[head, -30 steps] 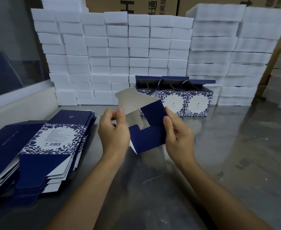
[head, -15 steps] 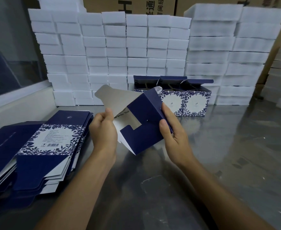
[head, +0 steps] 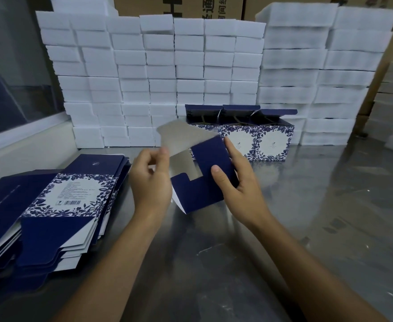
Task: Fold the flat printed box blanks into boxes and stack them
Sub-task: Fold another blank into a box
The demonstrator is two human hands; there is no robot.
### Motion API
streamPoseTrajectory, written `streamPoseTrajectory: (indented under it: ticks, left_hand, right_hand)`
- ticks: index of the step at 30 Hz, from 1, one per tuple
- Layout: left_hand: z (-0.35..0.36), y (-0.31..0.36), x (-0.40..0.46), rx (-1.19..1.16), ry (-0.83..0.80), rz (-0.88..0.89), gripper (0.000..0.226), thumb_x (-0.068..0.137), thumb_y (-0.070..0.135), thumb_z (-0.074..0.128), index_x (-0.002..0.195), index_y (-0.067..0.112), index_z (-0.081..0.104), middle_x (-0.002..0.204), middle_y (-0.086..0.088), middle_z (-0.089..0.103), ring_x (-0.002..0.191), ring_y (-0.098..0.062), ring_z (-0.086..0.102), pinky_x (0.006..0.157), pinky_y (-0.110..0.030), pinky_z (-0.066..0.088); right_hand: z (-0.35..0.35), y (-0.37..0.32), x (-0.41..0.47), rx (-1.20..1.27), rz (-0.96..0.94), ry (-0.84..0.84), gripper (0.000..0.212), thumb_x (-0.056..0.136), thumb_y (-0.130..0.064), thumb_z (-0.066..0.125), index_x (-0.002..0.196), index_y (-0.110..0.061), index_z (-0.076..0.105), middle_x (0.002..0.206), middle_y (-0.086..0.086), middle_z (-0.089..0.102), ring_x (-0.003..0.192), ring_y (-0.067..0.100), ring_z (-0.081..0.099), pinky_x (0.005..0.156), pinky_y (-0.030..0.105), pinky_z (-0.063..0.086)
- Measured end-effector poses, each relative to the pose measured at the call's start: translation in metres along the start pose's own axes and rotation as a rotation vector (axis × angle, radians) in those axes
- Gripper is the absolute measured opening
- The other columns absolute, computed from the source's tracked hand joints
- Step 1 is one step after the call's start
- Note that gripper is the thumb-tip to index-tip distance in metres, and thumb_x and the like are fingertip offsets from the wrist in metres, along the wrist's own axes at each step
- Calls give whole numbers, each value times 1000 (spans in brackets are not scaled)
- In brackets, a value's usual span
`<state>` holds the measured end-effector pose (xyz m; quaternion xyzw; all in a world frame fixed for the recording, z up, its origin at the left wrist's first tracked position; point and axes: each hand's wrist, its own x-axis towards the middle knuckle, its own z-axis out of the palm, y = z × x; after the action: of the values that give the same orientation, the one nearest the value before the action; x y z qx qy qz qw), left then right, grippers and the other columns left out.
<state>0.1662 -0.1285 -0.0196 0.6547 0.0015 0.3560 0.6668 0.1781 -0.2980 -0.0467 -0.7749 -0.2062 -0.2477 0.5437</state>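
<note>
- Head view: box blank, navy outside, grey inside, held above the metal table at centre, partly folded.
- Left hand pinches the grey flap at the blank's 10 o'clock edge.
- Right hand grips the navy panel, thumb on its face, fingers behind.
- Pile of flat blanks lies at 9 o'clock.
- Three folded boxes, lids open, stand at 12 o'clock against stacked white foam blocks.

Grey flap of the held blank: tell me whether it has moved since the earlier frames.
Yes: the grey flap swung left, almost clear of the row of folded boxes, then back right across its leftmost box.
</note>
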Motion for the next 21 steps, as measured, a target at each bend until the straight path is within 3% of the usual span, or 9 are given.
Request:
streamPoseTrajectory:
  ticks: [3, 7, 9, 13, 16, 19, 21]
  left_hand:
    - [3, 1, -6, 159, -83, 224, 24, 96, 35, 51, 74, 27, 51, 87, 7, 55, 77, 4, 52, 66, -4, 36]
    - [4, 0, -9, 220, -143, 321, 21, 94, 36, 49, 78, 23, 53, 88, 12, 52, 82, 10, 53, 67, -3, 36]
    - [4, -2, -9, 219, -158, 318, 22, 95, 37, 51, 78, 22, 54, 87, 11, 53, 82, 8, 53, 68, -4, 36]
    - [5, -1, -13, 193, -183, 320, 21, 94, 40, 51, 77, 28, 54, 89, 11, 53, 83, 6, 54, 68, -5, 38]
    - [7, 2, -19, 101, -207, 366, 26, 91, 47, 47, 87, 23, 58, 94, 3, 54, 87, 1, 55, 70, -8, 40]
    - [10, 1, -25, -22, -250, 332, 34, 92, 48, 37, 101, 22, 56, 104, -10, 56, 96, -11, 56, 80, -23, 43]
    - [12, -2, -27, 13, -223, 349, 33, 96, 49, 32, 107, 26, 52, 108, -9, 54, 96, -3, 53, 83, -16, 41]
  right_hand:
    - [-1, -2, 2, 65, 10, 34, 61, 89, -60, 55, 144, -61, 28, 141, -18, 47, 131, 11, 49, 107, 47, 46]
    - [-3, -6, 3, 102, 12, 110, 50, 84, -60, 60, 127, -65, 36, 135, -9, 49, 116, 12, 59, 90, 37, 56]
    - [-3, -6, 2, 64, 8, 117, 49, 87, -57, 58, 127, -69, 33, 137, -7, 48, 121, 17, 57, 98, 44, 52]
    - [-1, -10, 2, 28, 37, 174, 31, 87, -60, 50, 117, -52, 47, 130, -3, 51, 121, 10, 51, 105, 41, 44]
    - [1, -14, 2, 64, 107, 200, 41, 81, -70, 48, 101, -35, 55, 115, 7, 58, 107, 17, 56, 98, 43, 47]
    - [0, -16, 3, 109, 136, 249, 39, 85, -69, 54, 89, -30, 56, 105, 15, 59, 98, 26, 58, 93, 49, 49]
    - [1, -19, 2, 114, 132, 277, 38, 87, -68, 55, 86, -30, 55, 103, 15, 58, 94, 23, 57, 93, 50, 48]
